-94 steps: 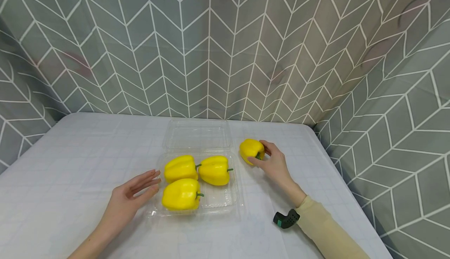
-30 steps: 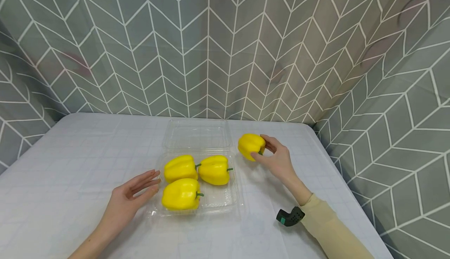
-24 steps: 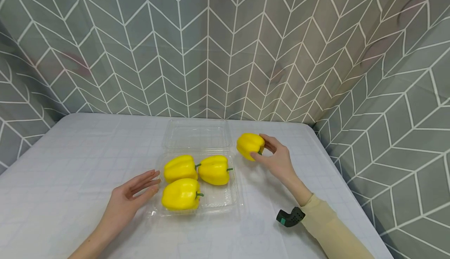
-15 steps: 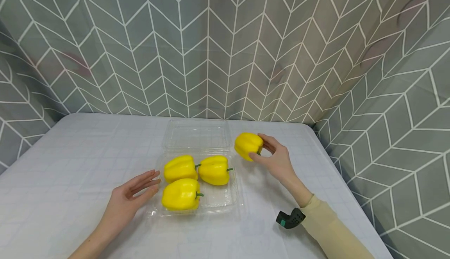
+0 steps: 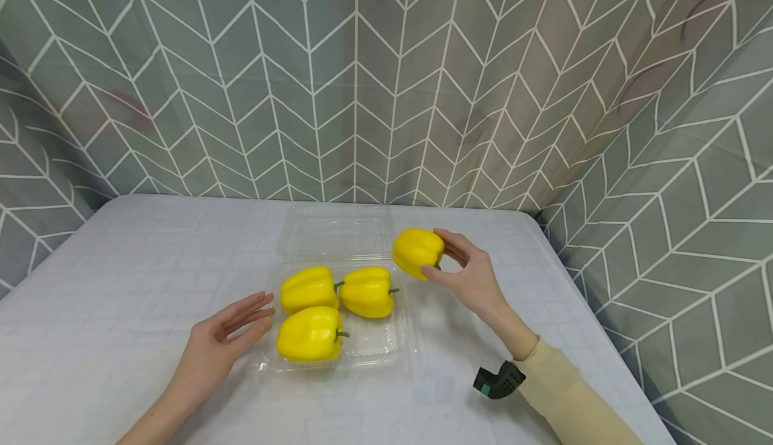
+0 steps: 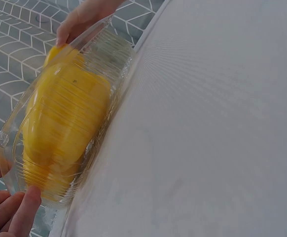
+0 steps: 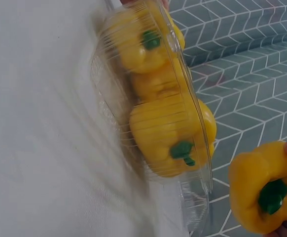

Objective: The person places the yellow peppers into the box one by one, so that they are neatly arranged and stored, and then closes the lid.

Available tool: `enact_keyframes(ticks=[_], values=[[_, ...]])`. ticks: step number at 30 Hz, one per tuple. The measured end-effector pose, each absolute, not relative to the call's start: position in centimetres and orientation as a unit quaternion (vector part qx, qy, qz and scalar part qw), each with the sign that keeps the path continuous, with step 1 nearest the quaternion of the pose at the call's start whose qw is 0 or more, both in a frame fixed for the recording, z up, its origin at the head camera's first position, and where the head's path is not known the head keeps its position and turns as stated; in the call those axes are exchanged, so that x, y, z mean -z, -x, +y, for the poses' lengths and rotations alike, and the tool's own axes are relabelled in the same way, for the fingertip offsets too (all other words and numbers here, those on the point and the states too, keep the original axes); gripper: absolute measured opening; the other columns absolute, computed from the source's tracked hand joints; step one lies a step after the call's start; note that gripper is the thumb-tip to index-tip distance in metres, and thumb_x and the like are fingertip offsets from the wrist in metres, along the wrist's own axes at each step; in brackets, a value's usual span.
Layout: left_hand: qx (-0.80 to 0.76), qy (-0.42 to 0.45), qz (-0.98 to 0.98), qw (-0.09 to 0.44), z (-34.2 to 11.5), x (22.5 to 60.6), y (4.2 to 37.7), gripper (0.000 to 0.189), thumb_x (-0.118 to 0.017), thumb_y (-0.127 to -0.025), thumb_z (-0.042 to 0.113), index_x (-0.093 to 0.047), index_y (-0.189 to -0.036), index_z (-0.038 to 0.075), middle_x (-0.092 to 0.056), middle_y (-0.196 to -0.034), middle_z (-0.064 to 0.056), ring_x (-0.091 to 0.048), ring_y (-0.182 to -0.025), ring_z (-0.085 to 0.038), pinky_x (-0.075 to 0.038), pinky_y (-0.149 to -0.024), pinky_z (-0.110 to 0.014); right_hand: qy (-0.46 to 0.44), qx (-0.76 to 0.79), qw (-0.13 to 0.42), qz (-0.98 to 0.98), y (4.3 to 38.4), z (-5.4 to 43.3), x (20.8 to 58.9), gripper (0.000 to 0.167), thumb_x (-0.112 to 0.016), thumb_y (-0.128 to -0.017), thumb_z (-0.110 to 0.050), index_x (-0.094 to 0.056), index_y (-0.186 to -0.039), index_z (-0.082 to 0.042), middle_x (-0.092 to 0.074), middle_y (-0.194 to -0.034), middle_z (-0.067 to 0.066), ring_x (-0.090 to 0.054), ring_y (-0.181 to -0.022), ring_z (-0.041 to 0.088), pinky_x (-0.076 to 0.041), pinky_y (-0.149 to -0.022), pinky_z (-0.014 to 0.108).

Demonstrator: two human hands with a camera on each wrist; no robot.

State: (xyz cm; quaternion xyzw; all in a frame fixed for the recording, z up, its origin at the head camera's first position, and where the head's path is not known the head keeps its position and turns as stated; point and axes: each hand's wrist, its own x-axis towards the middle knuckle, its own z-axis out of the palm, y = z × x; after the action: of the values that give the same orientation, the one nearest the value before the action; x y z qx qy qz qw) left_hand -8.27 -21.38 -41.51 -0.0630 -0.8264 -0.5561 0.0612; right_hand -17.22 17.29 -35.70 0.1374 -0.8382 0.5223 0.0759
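My right hand (image 5: 475, 282) holds a yellow bell pepper (image 5: 415, 252) by its stem end, thumb on one side and fingers on the other. It hangs above the table, just right of the clear plastic clamshell container (image 5: 373, 345). Three more bell peppers lie inside: one at back left (image 5: 309, 290), one at back right (image 5: 367, 292) and one at front left (image 5: 309, 334). The front right corner of the container is bare. My left hand (image 5: 220, 334) rests its extended fingers against the container's left side; in the left wrist view the fingertips (image 6: 32, 195) touch the clear wall.
The container's clear lid (image 5: 338, 231) lies folded back behind it. A white cloth covers the table (image 5: 151, 257). Patterned grey curtains (image 5: 338, 96) stand behind and at both sides. A black curved device (image 5: 499, 380) sits by the right cuff.
My right hand has raised the fourth bell pepper off the table and carried it left, closer to the container. The left hand and the other peppers have stayed put.
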Motion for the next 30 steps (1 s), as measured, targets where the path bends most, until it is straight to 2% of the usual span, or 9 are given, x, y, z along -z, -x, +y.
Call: enact_keyframes(ticks=[9, 30], values=[[0.552, 0.058, -0.829, 0.059, -21.3, 41.4, 8.3, 0.052, -0.067, -0.097, 0.029, -0.053, -0.143, 0.010, -0.063, -0.138, -0.007, -0.064, -0.112, 0.004, -0.051, -0.088, -0.009, -0.163, -0.526, 0.072, -0.832, 16.7, 16.8, 35.3, 0.064, -0.082, -0.082, -0.013, -0.055, -0.140, -0.008, -0.059, -0.137, 0.009, -0.057, -0.127, 0.029, -0.043, -0.112, 0.049], [0.546, 0.056, -0.834, 0.055, -21.4, 41.4, 8.3, 0.052, -0.067, -0.097, 0.031, -0.053, -0.143, 0.011, -0.063, -0.138, -0.005, -0.064, -0.112, 0.005, -0.049, -0.088, -0.007, -0.233, -0.521, 0.059, -0.819, 15.8, 16.0, 35.3, 0.065, -0.083, -0.081, -0.011, -0.055, -0.140, -0.010, -0.058, -0.140, 0.004, -0.057, -0.127, 0.023, -0.043, -0.113, 0.038]])
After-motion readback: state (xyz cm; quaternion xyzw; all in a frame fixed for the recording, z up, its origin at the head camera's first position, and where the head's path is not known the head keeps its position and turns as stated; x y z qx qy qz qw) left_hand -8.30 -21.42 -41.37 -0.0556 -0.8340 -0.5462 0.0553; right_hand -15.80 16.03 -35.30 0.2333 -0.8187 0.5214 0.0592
